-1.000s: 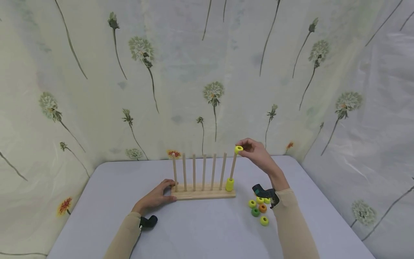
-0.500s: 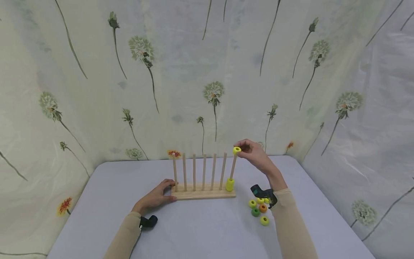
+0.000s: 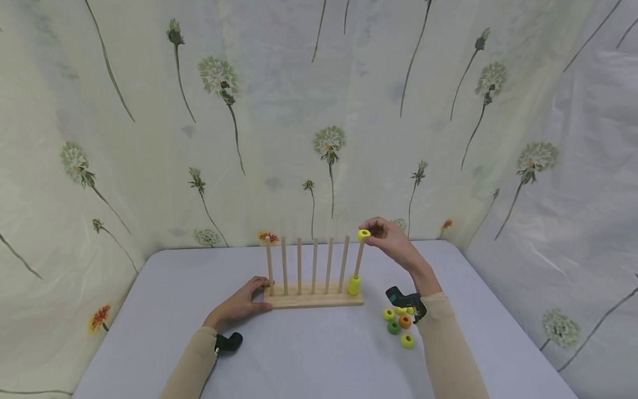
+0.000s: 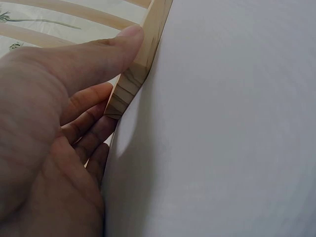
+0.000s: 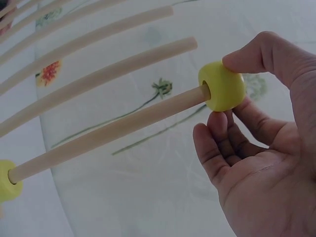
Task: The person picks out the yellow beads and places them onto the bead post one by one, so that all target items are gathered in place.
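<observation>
Left hand (image 3: 240, 302) grips rack (image 3: 314, 301), seven pegs (image 3: 314, 269); right hand (image 3: 391, 238) pinches yellow bead (image 5: 226, 88) on peg tip. Counter (image 3: 309, 354): one orange bead (image 3: 405, 322), one green bead (image 3: 392, 328), four loose yellow beads (image 3: 407, 342).

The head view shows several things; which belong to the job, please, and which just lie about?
Job: wooden peg rack; yellow bead in the right hand; yellow stack below it.

Lying about, perhaps for later use: green bead; orange bead; loose yellow beads.
</observation>
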Motion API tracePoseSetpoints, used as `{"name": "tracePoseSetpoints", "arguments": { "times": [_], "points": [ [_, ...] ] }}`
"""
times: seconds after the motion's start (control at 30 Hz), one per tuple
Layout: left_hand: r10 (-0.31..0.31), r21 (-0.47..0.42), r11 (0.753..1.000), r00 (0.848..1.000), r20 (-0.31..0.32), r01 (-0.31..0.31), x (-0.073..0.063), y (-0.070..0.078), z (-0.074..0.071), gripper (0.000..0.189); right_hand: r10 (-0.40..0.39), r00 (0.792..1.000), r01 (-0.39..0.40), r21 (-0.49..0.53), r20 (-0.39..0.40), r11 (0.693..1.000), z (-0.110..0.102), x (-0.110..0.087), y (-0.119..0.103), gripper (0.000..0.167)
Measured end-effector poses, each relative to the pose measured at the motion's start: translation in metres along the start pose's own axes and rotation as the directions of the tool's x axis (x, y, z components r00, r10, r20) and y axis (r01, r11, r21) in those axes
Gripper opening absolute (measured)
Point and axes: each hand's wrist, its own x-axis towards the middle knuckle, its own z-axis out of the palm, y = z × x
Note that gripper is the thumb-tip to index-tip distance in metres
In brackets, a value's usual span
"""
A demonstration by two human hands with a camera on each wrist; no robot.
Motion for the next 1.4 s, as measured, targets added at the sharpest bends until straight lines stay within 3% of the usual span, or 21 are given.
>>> {"name": "tracePoseSetpoints", "arguments": {
  "times": [0.97,1.4],
  "points": [
    [-0.015,-0.004,1.000,1.000,0.002,0.015,-0.0018,0.0042,-0.0005,0.071,0.004,1.000,-0.004,0.026,0.018,1.000,-0.0002,0.0008,0.0077,0.030],
    [-0.002,0.010,1.000,1.000,0.002,0.002,-0.0018,0.0057,-0.0011,0.068,0.010,0.999,-0.012,0.075,0.037,0.997,-0.0030,-0.0036,0.0074,0.041]
  ]
}}
